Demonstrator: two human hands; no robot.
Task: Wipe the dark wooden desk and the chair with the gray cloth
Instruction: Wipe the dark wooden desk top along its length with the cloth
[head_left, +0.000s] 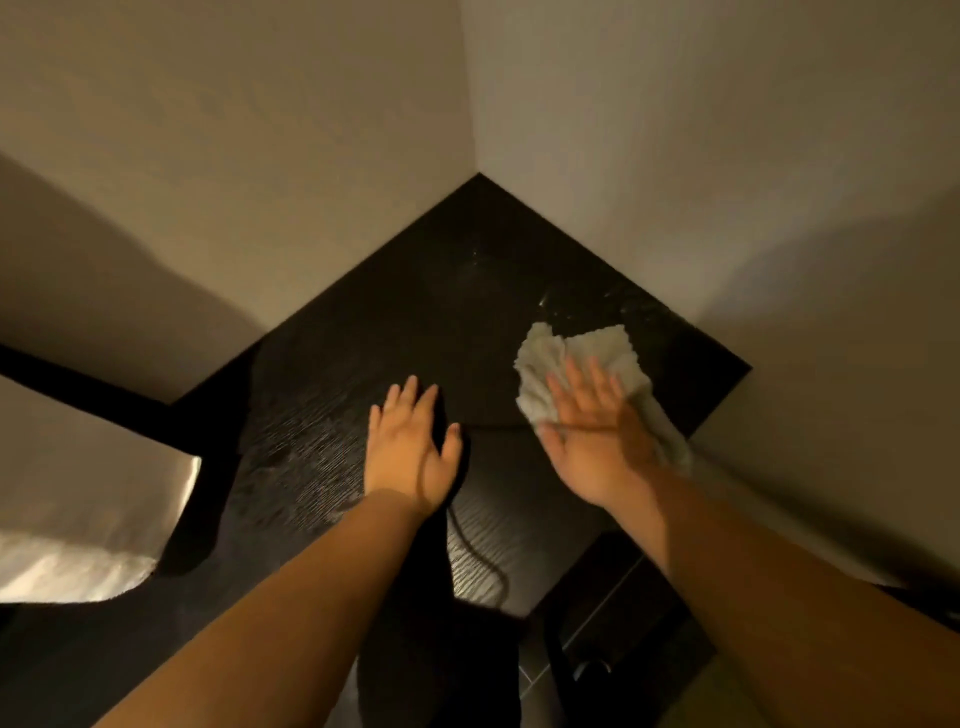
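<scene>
**My Hands on the Dark Desk**

I am looking down at the dark wooden desk (441, 291). It fits into a corner where two pale walls (260, 156) meet.

My right hand (592, 441) lies flat on the gray cloth (587, 358). My fingers are straight and spread out, and they press down on it. I am not curling them round the cloth. This hand looks a little blurry.

The cloth is bunched up and lumpy. It sits on the right side of the desk, near the edge by the right wall. Part of it sticks out past my fingertips, and part hangs out by my wrist. Just past the cloth, toward the corner, the desk has some shiny streaks (571, 301).

My left hand (410, 452) rests flat on the bare desk, near the middle. Its fingers are straight and close together, and the thumb points out to the side. It holds nothing. My two hands are near each other but do not touch.

A thin dark cord (478, 556) curls across the desk below my left hand. Something white and soft (78, 519) is off to the left.
</scene>
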